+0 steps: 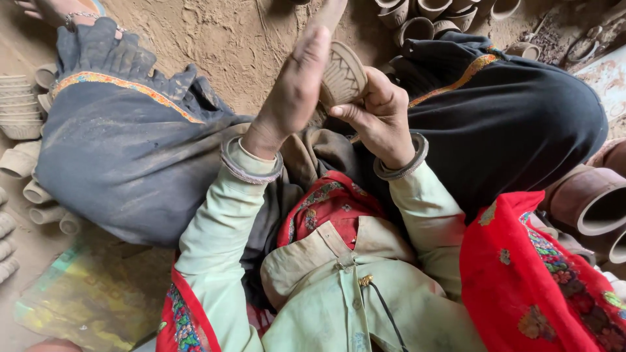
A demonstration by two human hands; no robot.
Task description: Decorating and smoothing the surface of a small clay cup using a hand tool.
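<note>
You sit cross-legged on a sandy dirt floor [222, 39], knees spread wide under dark navy trousers [124, 163] with an embroidered orange hem. A pale green shirt [339, 293] covers your chest and arms; a red embroidered scarf [541, 280] drapes over your right side and lap.

Big terracotta pots [590, 199] lie on their sides at the right edge, mouths facing you. A worn yellow-green mat [91, 293] lies on the floor by your left hip. Small unfired clay cups [23, 111] are stacked and scattered along the left edge, beside your left knee. More clay cups [417, 19] cluster at top centre-right, just past your right knee.

Your left hand [293, 91] is raised, fingers straight and together, palm flat against the near side of a small clay lamp [342, 75]; the hand is open, pressing, not wrapped around it. Your right hand [378, 114] holds the lamp from below and the right, fingers curled, thumb along its lower edge, closed on it. The lamp is unfired, round, rim tilted up-left, with incised leaf lines showing on its outer face. It sits between both hands, above your lap, roughly centred between the knees. Metal bangles [251, 166] ring both wrists. A black cord [388, 313] hangs down the shirt front.
</note>
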